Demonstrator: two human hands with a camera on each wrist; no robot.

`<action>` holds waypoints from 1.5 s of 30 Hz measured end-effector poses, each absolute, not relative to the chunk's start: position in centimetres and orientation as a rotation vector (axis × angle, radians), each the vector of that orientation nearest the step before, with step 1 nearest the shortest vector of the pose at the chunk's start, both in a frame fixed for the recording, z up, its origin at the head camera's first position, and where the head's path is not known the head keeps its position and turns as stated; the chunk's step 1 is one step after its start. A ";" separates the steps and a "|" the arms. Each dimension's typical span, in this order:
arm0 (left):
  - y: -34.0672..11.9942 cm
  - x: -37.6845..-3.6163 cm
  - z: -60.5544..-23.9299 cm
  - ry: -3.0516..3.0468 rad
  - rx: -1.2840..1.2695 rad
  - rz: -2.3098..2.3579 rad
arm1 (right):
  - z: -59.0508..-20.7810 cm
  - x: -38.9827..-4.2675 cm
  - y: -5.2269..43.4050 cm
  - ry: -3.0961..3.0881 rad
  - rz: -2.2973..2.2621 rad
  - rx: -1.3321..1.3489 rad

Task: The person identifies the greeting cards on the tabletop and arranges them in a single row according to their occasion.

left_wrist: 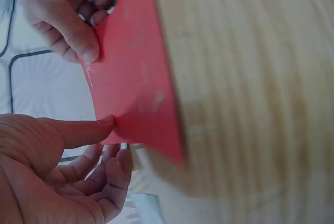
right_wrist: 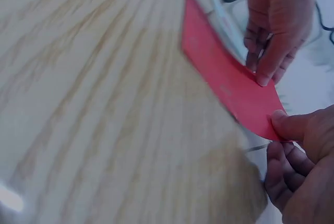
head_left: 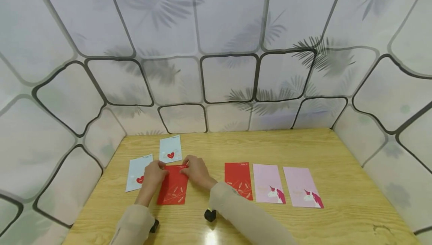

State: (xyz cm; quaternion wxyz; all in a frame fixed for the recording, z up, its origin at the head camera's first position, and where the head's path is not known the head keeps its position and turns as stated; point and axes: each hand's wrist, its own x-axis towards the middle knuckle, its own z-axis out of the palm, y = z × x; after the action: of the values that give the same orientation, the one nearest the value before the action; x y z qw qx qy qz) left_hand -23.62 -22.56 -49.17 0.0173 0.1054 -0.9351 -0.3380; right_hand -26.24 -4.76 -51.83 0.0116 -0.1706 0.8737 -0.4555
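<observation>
Red envelope (head_left: 173, 185) on tabletop (head_left: 303, 147), long axis running away from person, far short edge lifted. Left hand (head_left: 153, 173) and right hand (head_left: 197, 170) each pinch one far corner, thumb on top. Blue heart card (head_left: 170, 148) just beyond red envelope; open wood near its bottom edge.

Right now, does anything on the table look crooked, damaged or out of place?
Nothing looks damaged or spilled. The one oddity: the red envelope both hands hold sits tilted, its top end lifted and pinched between the left hand and the right hand, overlapping a blue heart envelope. The other red envelope and pink unicorn envelopes lie flat.
</observation>
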 end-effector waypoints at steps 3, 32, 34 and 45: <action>-22.5 -23.2 -48.3 -2.861 0.285 -1.071 | -51.5 -26.3 -3.9 2.596 -1.622 -0.507; -19.9 -21.3 -40.2 -2.614 0.116 -1.744 | -43.6 -25.4 3.2 1.934 -2.065 -0.344; -19.5 -21.4 -40.0 -2.612 0.116 -1.745 | -43.3 -25.3 3.7 1.940 -2.070 -0.338; -17.4 -21.9 -39.6 -2.607 0.092 -1.759 | -42.7 -25.2 6.0 1.989 -2.082 -0.304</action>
State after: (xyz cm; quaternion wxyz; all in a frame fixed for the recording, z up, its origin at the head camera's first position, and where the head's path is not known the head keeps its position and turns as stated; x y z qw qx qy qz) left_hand -21.87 -17.43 -39.64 -0.0022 0.0293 -0.8287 -0.5590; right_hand -25.20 6.04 -42.73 0.1229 -0.1043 0.6818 -0.7136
